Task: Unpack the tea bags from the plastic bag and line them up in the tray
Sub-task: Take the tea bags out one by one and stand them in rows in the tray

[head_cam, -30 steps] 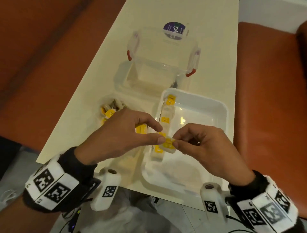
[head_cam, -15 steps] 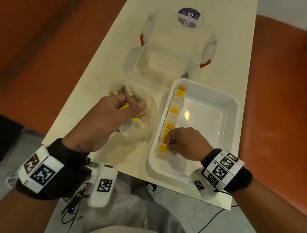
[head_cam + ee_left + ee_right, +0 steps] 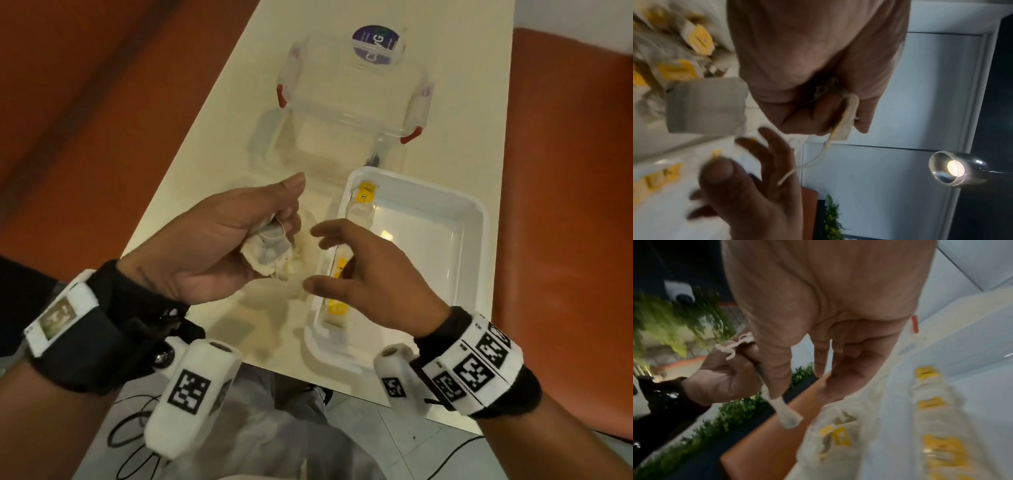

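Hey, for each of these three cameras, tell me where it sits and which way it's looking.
Head: worn on the head, looks down at the table, tray and both hands.
Left wrist: looks along the left hand, which grips a tea bag; the right hand's fingers show.
Right wrist: looks along the open right hand toward the left hand.
All share the yellow-tagged tea bags.

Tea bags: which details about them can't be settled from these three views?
- Head view: the right hand covers the middle of the row in the tray, so no count.
- Head view: the left hand grips a tea bag; its tag is out of sight.
- Both wrist views: blur smears the plastic bag; contents uncountable.
- Tag print: too small.
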